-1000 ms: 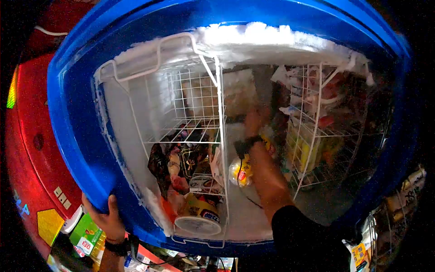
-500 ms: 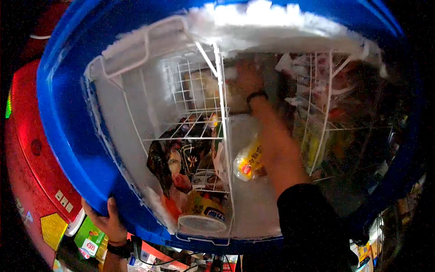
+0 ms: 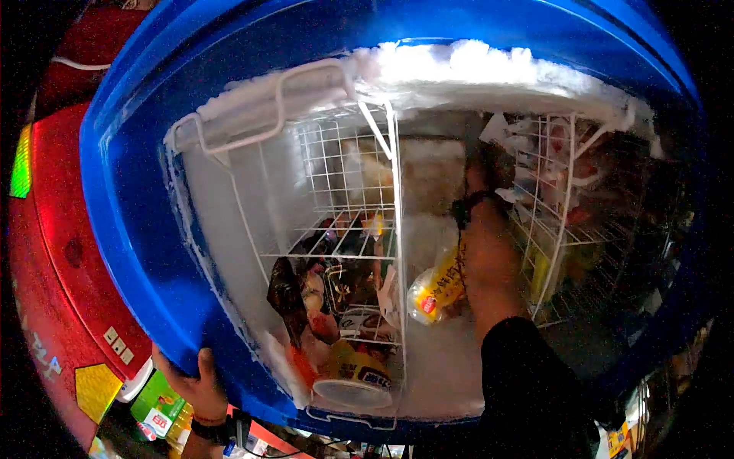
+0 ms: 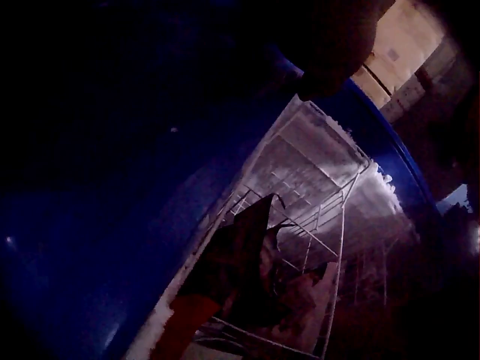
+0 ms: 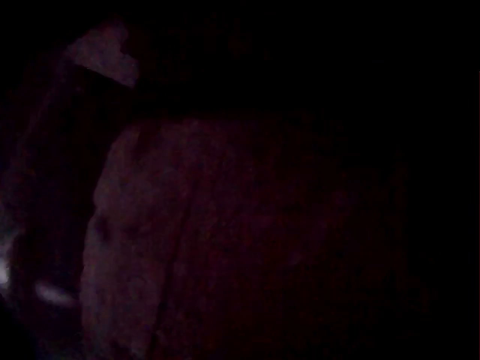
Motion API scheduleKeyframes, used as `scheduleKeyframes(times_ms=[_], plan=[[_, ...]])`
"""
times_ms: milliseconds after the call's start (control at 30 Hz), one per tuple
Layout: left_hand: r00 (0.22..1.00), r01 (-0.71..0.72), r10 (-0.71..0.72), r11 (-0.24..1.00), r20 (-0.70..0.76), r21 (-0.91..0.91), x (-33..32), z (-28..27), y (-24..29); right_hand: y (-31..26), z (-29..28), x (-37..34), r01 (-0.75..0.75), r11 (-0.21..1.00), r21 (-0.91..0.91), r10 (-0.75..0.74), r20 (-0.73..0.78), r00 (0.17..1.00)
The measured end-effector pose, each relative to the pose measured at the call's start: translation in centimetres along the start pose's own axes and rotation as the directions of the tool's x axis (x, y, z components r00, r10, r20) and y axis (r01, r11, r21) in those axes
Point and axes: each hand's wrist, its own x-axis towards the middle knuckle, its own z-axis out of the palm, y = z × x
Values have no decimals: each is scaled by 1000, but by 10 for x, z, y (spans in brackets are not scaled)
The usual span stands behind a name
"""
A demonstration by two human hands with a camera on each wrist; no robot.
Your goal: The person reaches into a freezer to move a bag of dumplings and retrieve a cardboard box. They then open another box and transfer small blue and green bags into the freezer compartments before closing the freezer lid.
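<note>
My right hand (image 3: 477, 177) reaches deep into a blue chest freezer, beside a brownish, frosted box-shaped thing (image 3: 434, 174) at the back. Its fingers are lost in the dark, so I cannot tell whether they hold anything. The right wrist view is nearly black. Under that forearm lies a yellow and clear plastic packet (image 3: 440, 289) with printed characters. On the near left, my left hand (image 3: 197, 382) rests on the freezer's blue rim (image 3: 145, 252), its thumb raised apart from the fingers.
A white wire basket (image 3: 397, 191) at left holds dark packets (image 3: 287, 294) and a yellow tub (image 3: 355, 382). Another wire basket (image 3: 569, 195) with bagged goods stands at right. Thick frost (image 3: 459, 65) lines the far wall. A green box (image 3: 159, 405) sits outside, below the left hand.
My right hand moved farther back, then shifted right toward the right-hand basket, away from the frosted box's middle. The left hand stays on the rim. The head view tilts slightly.
</note>
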Motion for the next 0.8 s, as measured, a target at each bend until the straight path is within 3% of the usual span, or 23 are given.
scheduleKeyframes(times_ms=[200,467,700,800], plan=[[997,77,-75,991,20,-114,-5,-4,-4,21,7,9,-63,997,50,63,3,998],[996,88,-88,996,-1,18,-9,-10,0,19,22,10,-68,990,121,62,56,997],[993,104,-105,994,-45,-23,-10,-9,-5,13,31,17,-41,978,202,16,122,992],[995,97,-96,994,-38,48,-9,-11,-4,5,27,20,-31,966,255,-6,141,990]])
